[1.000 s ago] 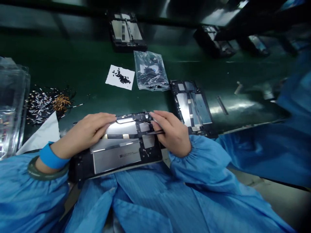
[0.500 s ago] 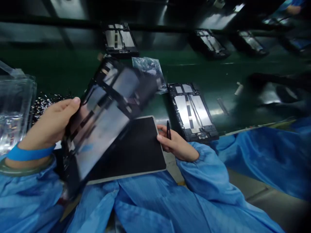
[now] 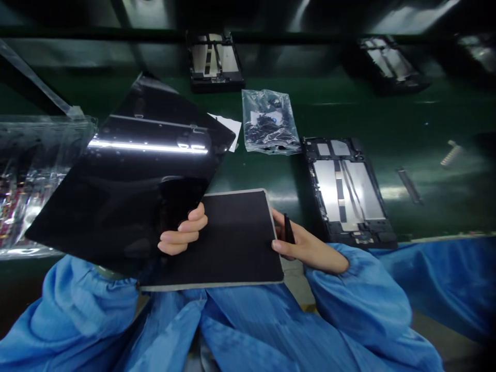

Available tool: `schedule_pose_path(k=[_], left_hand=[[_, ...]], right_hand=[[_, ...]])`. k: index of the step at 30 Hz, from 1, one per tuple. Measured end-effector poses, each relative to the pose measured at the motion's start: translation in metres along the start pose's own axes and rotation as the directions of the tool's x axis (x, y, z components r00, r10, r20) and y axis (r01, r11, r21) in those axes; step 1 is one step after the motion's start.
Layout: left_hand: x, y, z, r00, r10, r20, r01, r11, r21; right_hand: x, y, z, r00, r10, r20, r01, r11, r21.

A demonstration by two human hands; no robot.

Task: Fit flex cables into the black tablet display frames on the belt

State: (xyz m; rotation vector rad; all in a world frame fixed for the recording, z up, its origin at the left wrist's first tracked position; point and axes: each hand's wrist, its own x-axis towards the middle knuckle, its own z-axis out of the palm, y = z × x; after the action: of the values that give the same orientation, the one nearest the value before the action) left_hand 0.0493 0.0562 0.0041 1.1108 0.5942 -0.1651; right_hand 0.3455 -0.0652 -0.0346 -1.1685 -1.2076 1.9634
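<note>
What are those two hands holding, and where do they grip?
The left hand holds the glossy black panel by its lower right edge. The right hand holds a thin black tool, its grip hidden.

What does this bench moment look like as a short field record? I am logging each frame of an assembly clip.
left hand: the left hand grips the tablet panel, tilted up, glossy black face to the camera
right hand: the right hand holds black tweezers beside the black mat
mat: lies flat at the bench edge, nothing on it
beyond: open tablet frame right of the mat; plastic bag of small parts behind it
left side: clear plastic trays
</note>
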Motion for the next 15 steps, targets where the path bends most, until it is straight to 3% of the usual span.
schedule_pose_path(k=[2, 5, 11, 15], left_hand=[[0.003, -0.001, 0.000, 0.999, -0.004, 0.044, 0.007, 0.998, -0.062], [0.009, -0.019, -0.010, 0.997, 0.048, 0.060, -0.050, 0.998, 0.032], [0.014, -0.052, -0.032, 0.988, 0.125, -0.091, -0.097, 0.958, 0.270], [0.013, -0.056, -0.035, 0.992, 0.065, 0.109, -0.076, 0.992, 0.104]], right_hand=[[0.000, 0.000, -0.001, 1.000, -0.013, 0.014, 0.013, 1.000, -0.015], [0.000, 0.001, -0.002, 1.000, -0.004, 0.029, 0.004, 1.000, -0.009], [-0.003, 0.003, -0.003, 0.998, 0.047, 0.030, -0.046, 0.998, -0.040], [-0.004, 0.000, -0.005, 0.995, 0.059, 0.081, -0.054, 0.997, -0.064]])
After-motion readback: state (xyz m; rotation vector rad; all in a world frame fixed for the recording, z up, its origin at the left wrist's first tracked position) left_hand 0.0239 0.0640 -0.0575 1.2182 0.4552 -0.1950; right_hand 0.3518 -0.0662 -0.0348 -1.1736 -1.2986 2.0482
